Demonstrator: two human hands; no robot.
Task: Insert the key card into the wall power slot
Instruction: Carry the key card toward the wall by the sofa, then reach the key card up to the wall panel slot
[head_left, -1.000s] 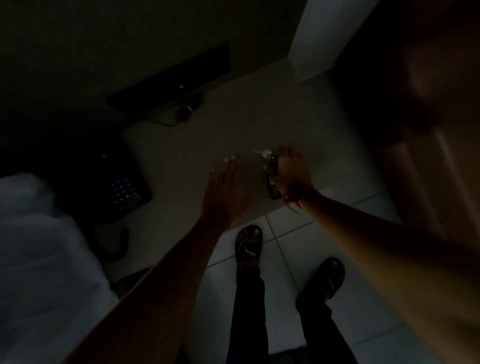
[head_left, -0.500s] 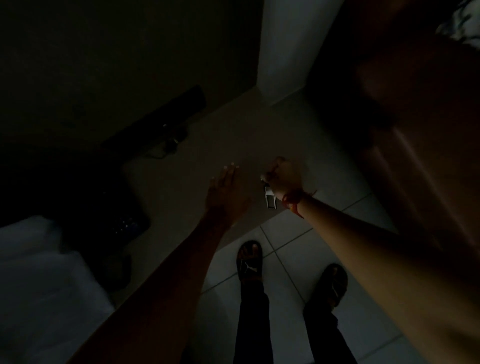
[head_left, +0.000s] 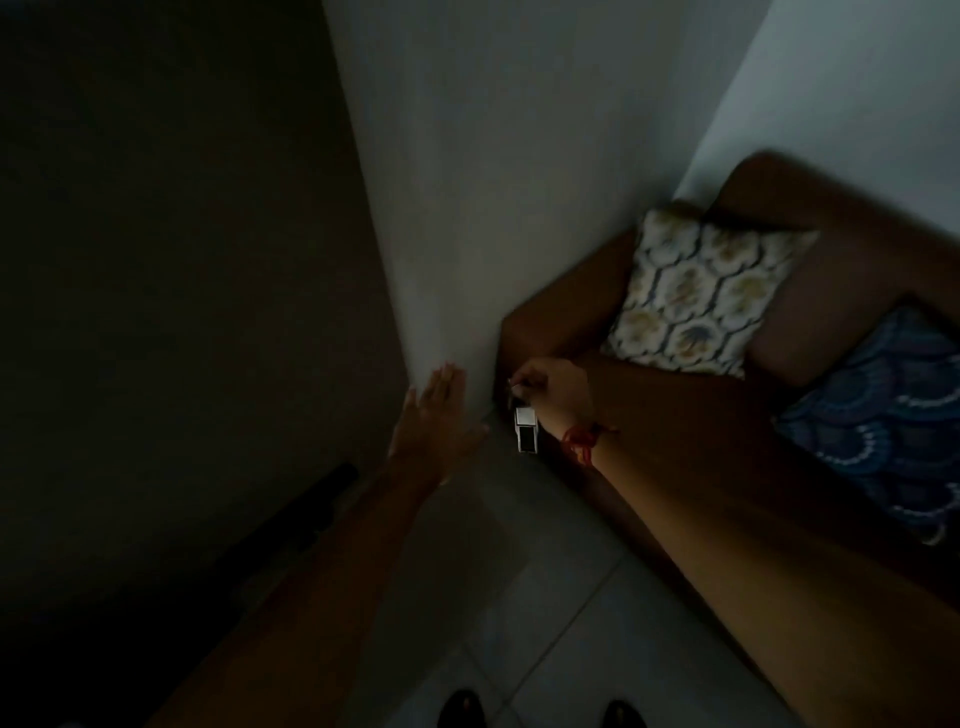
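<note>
The room is dark. My right hand (head_left: 556, 389) is closed on a key ring, and a small white key card tag (head_left: 525, 435) with a dark panel hangs below the fist. A red thread is tied around that wrist. My left hand (head_left: 436, 415) is held flat with fingers together and apart from the thumb, empty, in front of the pale wall corner (head_left: 415, 322). No wall power slot shows in the head view.
A brown sofa (head_left: 561, 322) stands against the wall at right with a patterned cream cushion (head_left: 696, 296) and a blue cushion (head_left: 893, 415). A dark long object (head_left: 311, 509) lies at lower left. Pale floor tiles (head_left: 561, 623) and my shoe tips are below.
The view has swung up and to the right, away from the desk and bed toward the wall corner and sofa. Both hands rose with it; the right still holds the keys.
</note>
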